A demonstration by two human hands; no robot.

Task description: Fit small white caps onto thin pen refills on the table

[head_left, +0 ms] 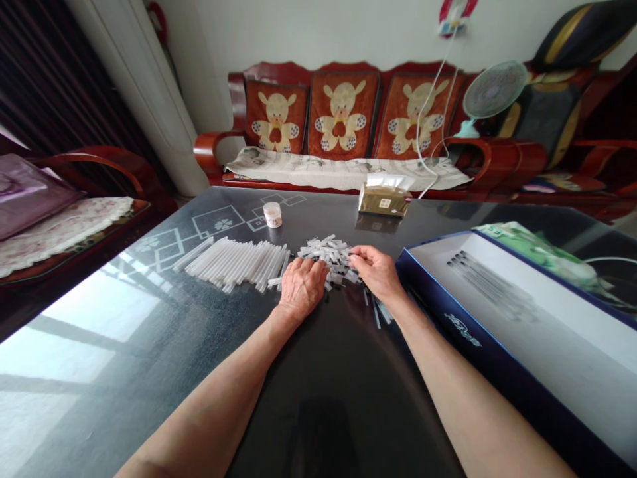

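My left hand (302, 287) is closed, its fingers curled down between a row of white translucent tubes (236, 262) and a loose heap of small white pieces (326, 249). The back of the hand hides what its fingers hold, if anything. On the heap's right side, my right hand (374, 271) is closed in a pinch. Whatever lies between its fingertips is too small to make out. Several thin pale sticks (379, 309) lie on the table, partly under my right wrist.
A dark blue box (448, 318) with a white inside stands at right, holding several dark-tipped, pen-like sticks (490, 285). Farther back on the dark glossy table (164, 372) are a small white tub (273, 215) and a tissue box (384, 200). Green packaging (542, 255) lies beyond the blue box.
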